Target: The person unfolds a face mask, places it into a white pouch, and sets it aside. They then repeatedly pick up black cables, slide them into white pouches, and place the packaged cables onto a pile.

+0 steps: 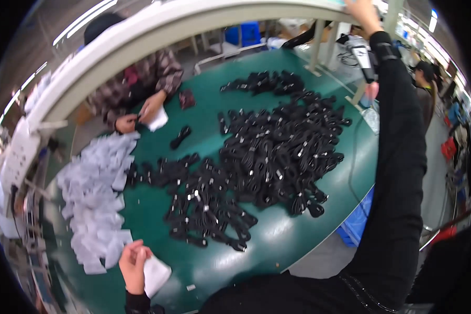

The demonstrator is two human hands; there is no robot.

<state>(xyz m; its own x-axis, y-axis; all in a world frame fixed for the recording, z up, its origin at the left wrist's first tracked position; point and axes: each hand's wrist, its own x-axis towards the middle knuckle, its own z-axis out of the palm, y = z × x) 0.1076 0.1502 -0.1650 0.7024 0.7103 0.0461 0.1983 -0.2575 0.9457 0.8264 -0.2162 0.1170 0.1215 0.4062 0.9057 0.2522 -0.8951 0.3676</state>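
Note:
At the lower left, my left hand (133, 266) has its fingers curled together at the edge of a white pouch (157, 276) close to the table's near edge. My right hand (363, 14) is raised to the overhead beam (235, 11) at the top, its fingers partly cut off by the frame; whether it grips anything there is hidden. Between my arms lies a large pile of coiled black cables (277, 152) with shiny metal connectors. A heap of thin whitish pouches (97, 193) spreads along the left, just beyond my left hand.
Across the green table (293, 235), a co-worker's hands (141, 115) hold a white pouch and something dark. A single coiled cable (181, 137) and a small dark red packet (187, 98) lie nearby. A handheld scanner-like device (362, 58) hangs by my right forearm.

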